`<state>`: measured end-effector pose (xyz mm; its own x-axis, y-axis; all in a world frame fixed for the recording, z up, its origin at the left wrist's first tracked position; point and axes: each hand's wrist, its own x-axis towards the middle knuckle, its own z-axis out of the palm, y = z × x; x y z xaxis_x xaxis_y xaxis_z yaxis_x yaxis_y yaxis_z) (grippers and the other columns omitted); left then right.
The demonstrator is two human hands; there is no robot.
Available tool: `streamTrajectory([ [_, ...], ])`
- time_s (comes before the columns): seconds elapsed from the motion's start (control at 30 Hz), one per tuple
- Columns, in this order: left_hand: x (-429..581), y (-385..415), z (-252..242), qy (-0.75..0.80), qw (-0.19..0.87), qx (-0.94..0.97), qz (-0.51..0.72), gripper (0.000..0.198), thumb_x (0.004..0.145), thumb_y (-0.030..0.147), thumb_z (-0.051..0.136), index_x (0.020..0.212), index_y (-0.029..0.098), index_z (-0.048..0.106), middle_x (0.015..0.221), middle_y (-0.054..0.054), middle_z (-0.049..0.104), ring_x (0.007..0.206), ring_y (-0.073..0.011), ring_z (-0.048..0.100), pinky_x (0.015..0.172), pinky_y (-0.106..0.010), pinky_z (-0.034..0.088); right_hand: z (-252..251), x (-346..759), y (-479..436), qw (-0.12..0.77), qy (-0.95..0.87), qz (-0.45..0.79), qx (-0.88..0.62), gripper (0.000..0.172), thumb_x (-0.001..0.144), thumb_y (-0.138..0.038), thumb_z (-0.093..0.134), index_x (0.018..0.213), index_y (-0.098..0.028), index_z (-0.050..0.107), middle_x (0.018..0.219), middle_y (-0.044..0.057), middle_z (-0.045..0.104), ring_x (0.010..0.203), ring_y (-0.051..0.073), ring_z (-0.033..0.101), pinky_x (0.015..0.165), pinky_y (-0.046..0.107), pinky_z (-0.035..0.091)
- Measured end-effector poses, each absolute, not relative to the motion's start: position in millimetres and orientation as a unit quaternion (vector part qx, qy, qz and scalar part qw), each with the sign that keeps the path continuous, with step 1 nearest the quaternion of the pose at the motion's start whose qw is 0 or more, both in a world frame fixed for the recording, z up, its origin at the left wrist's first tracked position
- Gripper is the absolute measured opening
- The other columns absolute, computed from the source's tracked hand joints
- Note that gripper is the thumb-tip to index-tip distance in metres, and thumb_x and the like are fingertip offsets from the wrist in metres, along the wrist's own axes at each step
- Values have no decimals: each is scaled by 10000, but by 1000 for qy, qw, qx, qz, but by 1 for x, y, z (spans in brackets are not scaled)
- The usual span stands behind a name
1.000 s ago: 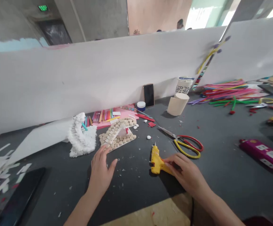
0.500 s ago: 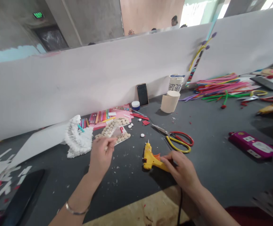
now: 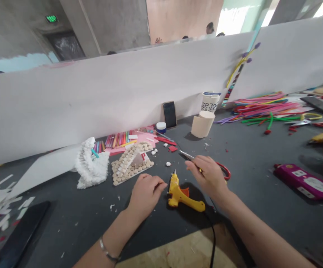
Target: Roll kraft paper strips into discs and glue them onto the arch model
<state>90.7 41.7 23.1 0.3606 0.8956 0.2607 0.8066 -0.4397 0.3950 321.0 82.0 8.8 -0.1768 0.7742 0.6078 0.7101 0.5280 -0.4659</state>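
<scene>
My right hand [image 3: 209, 175] is closed over the scissors [image 3: 206, 165] with red and yellow handles, their blades pointing up-left. A yellow hot glue gun [image 3: 184, 195] lies on the dark mat between my hands, its black cord running toward me. My left hand [image 3: 146, 193] rests on the mat just left of the gun, fingers curled in a pinch; whether it holds anything I cannot make out. Beyond it stands a small model of wooden discs and white sticks [image 3: 130, 163], with a white foam piece [image 3: 90, 168] to its left.
Coloured pens [image 3: 116, 140] on pink paper, a phone [image 3: 169, 114] and cups [image 3: 204, 124] line the white divider. Pipe cleaners [image 3: 264, 108] pile up at the back right. A purple case [image 3: 306, 181] lies on the right, a black tablet [image 3: 22, 234] and paper scraps on the left.
My right hand let go of the glue gun and moved up onto the scissors. My left hand came back from the disc model toward the gun.
</scene>
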Motion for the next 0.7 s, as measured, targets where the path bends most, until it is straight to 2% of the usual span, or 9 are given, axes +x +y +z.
streamTrajectory([
  [0.07, 99, 49, 23, 522, 92, 815, 234, 184, 946, 257, 513, 846, 222, 664, 835, -3, 736, 798, -175, 641, 791, -329, 441, -5, 319, 86, 431, -756, 40, -491, 298, 985, -356, 443, 872, -209, 676, 776, 33, 711, 691, 172, 621, 693, 290, 416],
  [0.1, 101, 51, 22, 523, 86, 814, 238, 187, 946, 264, 515, 841, 224, 665, 822, -4, 734, 793, -177, 639, 773, -322, 443, -11, 320, 87, 433, -752, 42, -495, 296, 978, -370, 455, 878, -211, 683, 776, 32, 718, 682, 173, 624, 679, 285, 419],
  [0.2, 99, 56, 20, 528, 59, 813, 238, 321, 948, 337, 518, 668, 212, 614, 627, 3, 659, 696, -180, 611, 746, -321, 443, -21, 327, 86, 428, -749, 49, -503, 445, 974, -411, 461, 604, -215, 613, 579, 10, 648, 558, 162, 578, 603, 276, 398],
  [0.27, 93, 56, 19, 542, 38, 802, 246, 359, 952, 348, 505, 633, 208, 592, 590, 2, 629, 684, -182, 607, 734, -319, 443, -20, 331, 84, 427, -749, 56, -504, 511, 983, -402, 445, 521, -215, 556, 513, 2, 603, 526, 156, 564, 582, 273, 389],
  [0.33, 82, 52, 18, 565, 29, 778, 272, 273, 955, 307, 494, 743, 211, 638, 694, -5, 680, 740, -178, 627, 737, -307, 448, -18, 332, 81, 434, -745, 67, -502, 438, 980, -383, 457, 612, -213, 623, 595, 5, 664, 582, 157, 610, 606, 265, 414],
  [0.4, 66, 45, 19, 587, 20, 755, 290, 207, 948, 280, 498, 836, 224, 662, 777, -3, 714, 776, -172, 638, 762, -299, 456, -17, 332, 78, 447, -737, 80, -500, 299, 958, -380, 496, 811, -214, 696, 726, 9, 726, 630, 159, 644, 614, 259, 439],
  [0.47, 44, 33, 22, 611, -6, 738, 286, 231, 942, 303, 500, 799, 232, 667, 731, 0, 710, 772, -181, 640, 794, -307, 462, -17, 331, 76, 459, -732, 85, -496, 252, 943, -379, 511, 949, -218, 704, 819, 16, 754, 655, 162, 665, 606, 259, 456],
  [0.6, -12, 12, 30, 697, -70, 667, 253, 269, 934, 377, 489, 795, 234, 670, 711, -8, 714, 791, -206, 656, 774, -304, 468, -18, 330, 73, 449, -753, 88, -473, 280, 946, -364, 482, 843, -232, 706, 805, 19, 760, 680, 183, 684, 632, 282, 476],
  [0.7, -46, 14, 38, 723, -95, 634, 258, 271, 935, 359, 454, 900, 202, 673, 883, -62, 741, 837, -228, 661, 727, -309, 461, -18, 327, 73, 429, -765, 97, -471, 305, 942, -364, 473, 774, -239, 696, 715, 13, 738, 606, 178, 658, 591, 286, 471],
])
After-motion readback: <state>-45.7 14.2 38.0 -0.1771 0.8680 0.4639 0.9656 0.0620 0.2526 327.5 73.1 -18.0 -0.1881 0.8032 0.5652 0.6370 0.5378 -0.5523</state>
